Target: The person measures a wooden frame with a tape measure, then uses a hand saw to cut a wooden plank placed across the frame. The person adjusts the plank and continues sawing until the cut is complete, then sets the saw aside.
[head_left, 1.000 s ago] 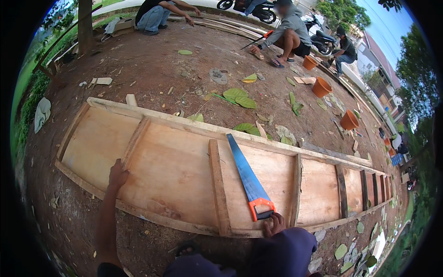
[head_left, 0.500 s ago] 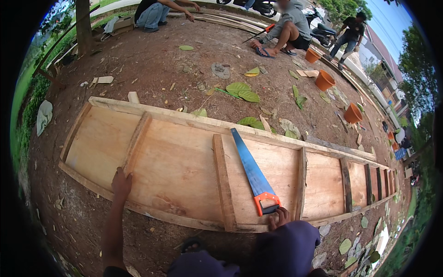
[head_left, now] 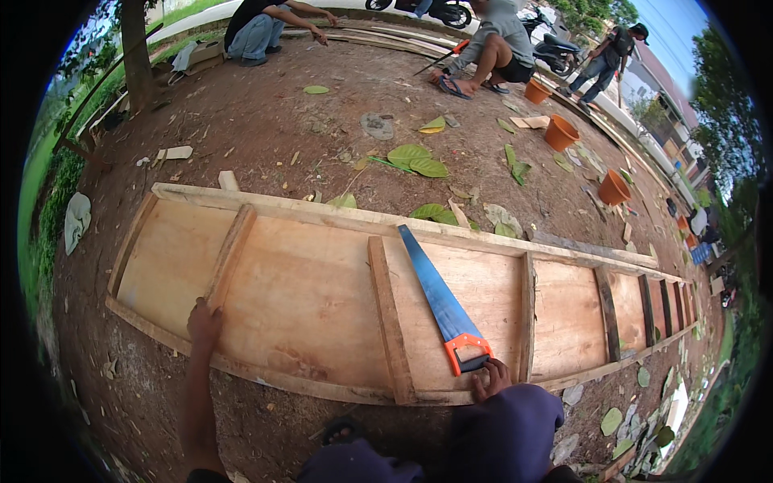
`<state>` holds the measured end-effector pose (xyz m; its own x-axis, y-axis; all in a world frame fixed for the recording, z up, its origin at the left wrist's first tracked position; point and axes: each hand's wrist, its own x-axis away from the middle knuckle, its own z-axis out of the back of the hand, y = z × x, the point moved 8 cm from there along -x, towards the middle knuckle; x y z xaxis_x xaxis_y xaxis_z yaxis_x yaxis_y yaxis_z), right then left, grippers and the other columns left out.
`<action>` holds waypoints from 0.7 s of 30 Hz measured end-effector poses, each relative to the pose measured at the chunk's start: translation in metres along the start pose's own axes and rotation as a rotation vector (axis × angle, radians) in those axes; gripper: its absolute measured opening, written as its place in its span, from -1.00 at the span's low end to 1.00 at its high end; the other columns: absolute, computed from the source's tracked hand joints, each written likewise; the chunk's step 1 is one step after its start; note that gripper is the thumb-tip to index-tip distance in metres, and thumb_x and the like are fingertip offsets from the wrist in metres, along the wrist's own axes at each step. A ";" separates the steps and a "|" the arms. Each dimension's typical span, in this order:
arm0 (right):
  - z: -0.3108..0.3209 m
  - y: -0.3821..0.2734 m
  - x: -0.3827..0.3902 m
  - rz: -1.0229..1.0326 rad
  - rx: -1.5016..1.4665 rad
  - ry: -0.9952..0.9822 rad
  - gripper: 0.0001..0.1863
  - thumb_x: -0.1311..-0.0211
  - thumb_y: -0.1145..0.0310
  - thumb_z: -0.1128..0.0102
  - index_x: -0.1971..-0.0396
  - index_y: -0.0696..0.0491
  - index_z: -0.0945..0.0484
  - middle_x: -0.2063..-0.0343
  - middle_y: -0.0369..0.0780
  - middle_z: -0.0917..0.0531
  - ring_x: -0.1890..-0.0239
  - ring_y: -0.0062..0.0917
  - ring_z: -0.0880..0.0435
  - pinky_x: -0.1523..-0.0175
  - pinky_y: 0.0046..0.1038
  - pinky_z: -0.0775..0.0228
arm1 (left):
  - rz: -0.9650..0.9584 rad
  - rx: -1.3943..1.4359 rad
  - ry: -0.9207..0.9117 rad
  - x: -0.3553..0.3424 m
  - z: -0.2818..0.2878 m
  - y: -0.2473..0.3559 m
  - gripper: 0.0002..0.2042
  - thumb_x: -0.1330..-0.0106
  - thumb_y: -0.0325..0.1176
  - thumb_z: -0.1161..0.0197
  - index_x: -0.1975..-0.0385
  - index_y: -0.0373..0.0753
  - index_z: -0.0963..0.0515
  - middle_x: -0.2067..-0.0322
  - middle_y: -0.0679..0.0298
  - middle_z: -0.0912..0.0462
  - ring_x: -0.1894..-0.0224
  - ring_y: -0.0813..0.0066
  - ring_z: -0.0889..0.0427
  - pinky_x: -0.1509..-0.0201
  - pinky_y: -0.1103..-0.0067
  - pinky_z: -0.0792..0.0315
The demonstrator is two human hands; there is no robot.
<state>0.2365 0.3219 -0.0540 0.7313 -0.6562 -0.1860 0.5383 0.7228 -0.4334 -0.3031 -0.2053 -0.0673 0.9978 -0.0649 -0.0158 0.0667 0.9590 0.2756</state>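
Note:
A long wooden frame (head_left: 299, 388) backed with plywood panels lies on the ground before me. My left hand (head_left: 205, 324) is closed around the near end of a wooden crosspiece (head_left: 231, 251) in its left part. On the plywood right of the middle crosspiece (head_left: 389, 318) lies a handsaw (head_left: 439, 288), its blue blade pointing away and its orange and black handle toward me. Beside that handle, at the near rail, is my right hand (head_left: 493, 380), fingers stretched out and not wrapped around the grip. My knee hides part of this hand.
Leaves (head_left: 428, 167) and wood scraps (head_left: 175, 153) litter the dirt. Orange buckets (head_left: 561, 134) stand at the far right. A crouching person holds another saw (head_left: 442, 57); a second crouches at the far left and a third stands at far right. A tree trunk (head_left: 137, 56) rises far left.
The view has tilted slightly, shifting the scene. Both hands keep their places at the crosspiece and beside the handle, and the handsaw still lies on the plywood.

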 end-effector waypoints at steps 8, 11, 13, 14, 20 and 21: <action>-0.003 0.002 -0.006 0.091 0.022 0.001 -0.52 -0.22 0.20 -0.39 -0.05 0.16 -0.56 -0.11 0.02 -0.56 -0.20 -0.03 -0.53 -0.27 -0.09 -0.41 | 0.043 -0.007 -0.012 -0.002 0.018 -0.007 -0.48 -0.30 -0.16 -0.39 -0.10 -0.30 -0.34 0.08 -0.12 -0.64 0.00 -0.18 -0.65 -0.01 0.03 -0.54; -0.009 0.018 0.002 0.174 -0.025 0.070 -0.53 -0.23 0.23 -0.38 -0.05 0.16 -0.55 -0.09 0.02 -0.57 -0.19 -0.04 -0.53 -0.26 -0.10 -0.41 | 0.039 0.015 -0.046 -0.006 0.027 0.009 -0.24 -0.25 -0.07 -0.42 -0.36 -0.22 -0.20 -0.09 -0.05 -0.58 -0.16 -0.11 -0.58 -0.13 0.03 -0.52; -0.017 0.013 0.003 0.281 0.023 0.070 -0.53 -0.22 0.27 -0.35 -0.04 0.23 -0.51 -0.03 0.09 -0.57 -0.10 0.03 -0.57 -0.20 -0.07 -0.45 | 0.120 0.043 -0.083 -0.004 0.028 0.005 -0.09 -0.18 -0.01 -0.47 -0.45 -0.22 -0.12 -0.18 -0.02 -0.53 -0.24 -0.09 -0.52 -0.22 0.08 -0.49; -0.016 0.007 0.004 0.330 0.054 0.086 -0.52 -0.22 0.29 -0.33 -0.04 0.27 -0.49 0.01 0.13 -0.57 -0.05 0.06 -0.59 -0.16 -0.06 -0.47 | 0.155 0.073 -0.097 0.000 0.024 -0.006 -0.06 -0.16 0.01 -0.49 -0.45 -0.23 -0.10 -0.18 -0.05 -0.52 -0.25 -0.10 -0.50 -0.25 0.09 -0.48; -0.021 0.020 0.000 0.273 0.006 0.068 -0.54 -0.21 0.27 -0.31 -0.02 0.26 -0.53 -0.04 0.10 -0.57 -0.08 0.03 -0.59 -0.19 -0.05 -0.44 | 0.193 0.196 0.033 0.025 0.034 -0.041 0.01 -0.12 -0.05 -0.54 -0.45 -0.37 -0.06 -0.27 -0.19 -0.41 -0.34 -0.17 -0.40 -0.38 0.09 -0.36; -0.022 0.025 0.000 0.276 0.008 0.074 -0.54 -0.21 0.27 -0.31 -0.02 0.25 -0.53 -0.05 0.10 -0.57 -0.08 0.03 -0.59 -0.20 -0.05 -0.44 | 0.144 0.201 0.083 0.032 0.038 -0.035 -0.01 -0.13 -0.07 -0.54 -0.45 -0.37 -0.08 -0.28 -0.19 -0.41 -0.34 -0.17 -0.39 -0.40 0.09 -0.34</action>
<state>0.2408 0.3347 -0.0840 0.8183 -0.4479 -0.3603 0.3263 0.8780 -0.3502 -0.2736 -0.2519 -0.0409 0.9943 0.0994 -0.0387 -0.0701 0.8819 0.4663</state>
